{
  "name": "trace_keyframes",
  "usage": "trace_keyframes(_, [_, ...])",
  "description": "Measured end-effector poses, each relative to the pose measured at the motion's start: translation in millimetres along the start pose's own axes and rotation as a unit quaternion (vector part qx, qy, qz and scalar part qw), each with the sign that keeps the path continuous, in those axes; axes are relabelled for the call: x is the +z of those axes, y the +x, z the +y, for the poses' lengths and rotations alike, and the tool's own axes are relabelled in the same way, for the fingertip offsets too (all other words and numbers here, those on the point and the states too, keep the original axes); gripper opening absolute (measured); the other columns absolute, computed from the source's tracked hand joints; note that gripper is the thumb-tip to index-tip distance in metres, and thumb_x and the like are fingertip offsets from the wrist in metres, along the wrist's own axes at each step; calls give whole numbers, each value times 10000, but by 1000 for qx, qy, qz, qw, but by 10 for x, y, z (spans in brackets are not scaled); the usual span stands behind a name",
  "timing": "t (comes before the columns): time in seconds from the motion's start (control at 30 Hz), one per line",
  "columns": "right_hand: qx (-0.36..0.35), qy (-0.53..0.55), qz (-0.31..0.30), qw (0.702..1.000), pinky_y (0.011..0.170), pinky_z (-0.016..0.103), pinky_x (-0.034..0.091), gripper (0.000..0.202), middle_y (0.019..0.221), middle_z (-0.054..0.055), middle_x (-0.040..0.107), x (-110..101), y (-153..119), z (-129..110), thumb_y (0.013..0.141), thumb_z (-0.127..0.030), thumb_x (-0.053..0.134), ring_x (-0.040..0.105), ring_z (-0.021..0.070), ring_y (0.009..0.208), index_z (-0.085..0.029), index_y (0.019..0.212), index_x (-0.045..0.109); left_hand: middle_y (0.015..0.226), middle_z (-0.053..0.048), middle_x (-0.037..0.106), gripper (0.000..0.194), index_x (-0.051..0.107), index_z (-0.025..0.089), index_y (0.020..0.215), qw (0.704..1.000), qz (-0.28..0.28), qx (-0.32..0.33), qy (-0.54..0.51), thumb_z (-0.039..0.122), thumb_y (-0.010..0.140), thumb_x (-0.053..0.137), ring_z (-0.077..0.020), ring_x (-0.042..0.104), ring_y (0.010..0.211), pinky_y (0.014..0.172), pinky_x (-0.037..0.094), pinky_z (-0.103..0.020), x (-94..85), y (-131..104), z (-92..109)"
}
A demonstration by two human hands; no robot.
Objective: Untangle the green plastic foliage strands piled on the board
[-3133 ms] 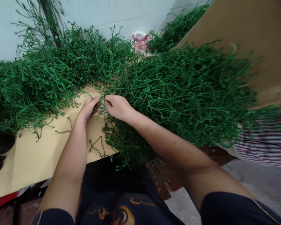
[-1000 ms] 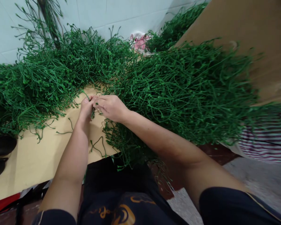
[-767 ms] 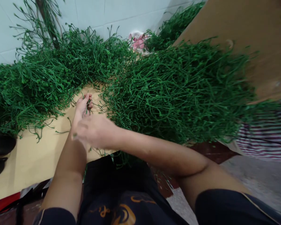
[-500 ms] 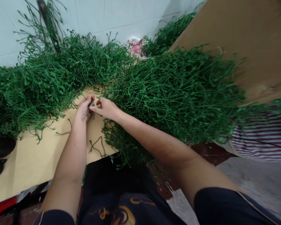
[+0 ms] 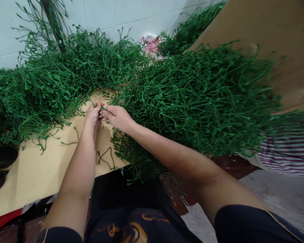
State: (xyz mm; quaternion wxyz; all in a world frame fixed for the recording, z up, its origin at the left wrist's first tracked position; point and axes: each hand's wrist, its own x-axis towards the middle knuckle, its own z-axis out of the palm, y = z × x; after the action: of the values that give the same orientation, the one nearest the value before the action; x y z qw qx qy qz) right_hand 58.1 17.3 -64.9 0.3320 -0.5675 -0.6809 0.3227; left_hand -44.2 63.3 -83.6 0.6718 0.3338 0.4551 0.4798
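Note:
Over the tan board, my left hand (image 5: 93,114) is closed with its fingers pinched around a thin green stem (image 5: 103,108). My right hand (image 5: 119,118) meets it from the right, thumb and fingers pinched at the same spot. The fingers hide most of the stem. A big heap of green stems with small knobbed tips (image 5: 192,98) lies right beside my right hand and under my forearm. Another long pile of such stems (image 5: 53,81) stretches behind and left of my left hand. A few loose stems (image 5: 108,158) lie near the board's front edge.
The tan board (image 5: 40,179) spans the front left, with black objects (image 5: 2,157) at its left end. A large cardboard sheet (image 5: 263,50) leans at the right. Pink and white items (image 5: 152,45) sit by the tiled wall (image 5: 131,17). Striped cloth (image 5: 288,153) shows at right.
My right hand's fingers have closed into a pinch against my left hand, where they were spread more before. My left hand has turned slightly. The view has shifted a little.

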Motion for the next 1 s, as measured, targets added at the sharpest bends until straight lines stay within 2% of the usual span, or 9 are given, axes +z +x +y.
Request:
trace_keyframes(0.17, [9, -162, -4, 987, 578, 234, 272, 232, 665, 19, 534, -67, -267, -150, 874, -212, 394, 390, 106, 589, -146, 737, 569, 447, 98, 336, 222, 421, 159, 623, 999, 41, 5, -28, 135, 797, 557, 1, 239, 319, 339, 149, -137, 40, 15, -8])
trace_keyframes(0.33, [-208, -214, -54, 953, 629, 248, 359, 194, 687, 53, 571, -205, -605, -453, 810, -136, 415, 466, 128, 650, -142, 717, 585, 474, 94, 283, 274, 346, 181, 636, 995, 97, 12, -19, 170, 892, 441, -7, 202, 352, 358, 168, -138, -48, 18, 85])
trace_keyframes(0.4, [-201, -261, 7, 944, 660, 268, 393, 228, 696, 63, 576, -436, -617, -442, 835, -148, 395, 494, 136, 670, -141, 712, 587, 496, 84, 332, 263, 388, 174, 643, 998, 63, 14, 16, 196, 898, 451, -10, 231, 372, 371, 171, -149, -50, -13, 67])
trace_keyframes(0.5, [-52, -365, 167, 914, 752, 369, 425, 220, 823, 127, 602, -972, -541, -218, 857, -265, 469, 555, 212, 819, -109, 810, 618, 512, 74, 387, 239, 435, 166, 643, 992, 13, 37, 118, 195, 874, 489, -25, 287, 399, 407, 208, -163, 2, -73, -27])
trace_keyframes(0.63, [45, -429, 315, 845, 923, 528, 358, 480, 1215, 290, 501, -1501, -516, -7, 807, -403, 593, 449, 394, 1175, -35, 1114, 561, 548, 50, 440, 222, 459, 175, 648, 929, -33, 181, 322, 188, 870, 461, -72, 415, 510, 532, 332, -192, 104, -166, -159])
trace_keyframes(0.7, [40, -428, 309, 849, 947, 528, 354, 437, 1238, 275, 511, -1467, -516, -72, 840, -366, 549, 443, 386, 1201, -41, 1132, 564, 583, 28, 483, 213, 480, 181, 659, 874, -64, 242, 417, 211, 868, 454, -104, 470, 581, 604, 376, -224, 161, -239, -202])
trace_keyframes(0.8, [10, -393, 155, 906, 884, 445, 419, 330, 1001, 166, 654, -1094, -415, -258, 884, -341, 465, 575, 293, 1026, -87, 985, 650, 695, -29, 601, 157, 545, 177, 726, 797, -132, 280, 518, 204, 853, 456, -161, 556, 686, 696, 428, -285, 246, -362, -244])
trace_keyframes(0.9, [-16, -347, -19, 938, 784, 355, 440, 331, 900, 120, 684, -669, -213, -341, 883, -369, 460, 621, 241, 895, -130, 861, 688, 868, -124, 685, 149, 614, 139, 839, 766, -143, 271, 565, 117, 792, 475, -240, 624, 793, 741, 466, -353, 285, -432, -256])
trace_keyframes(1.0, [-28, -308, -3, 951, 788, 325, 427, 254, 924, 100, 687, -478, -44, -290, 871, -267, 470, 617, 218, 905, -137, 854, 687, 919, -177, 697, 214, 647, 108, 878, 752, -116, 265, 592, 113, 795, 449, -300, 650, 829, 741, 486, -405, 267, -438, -232])
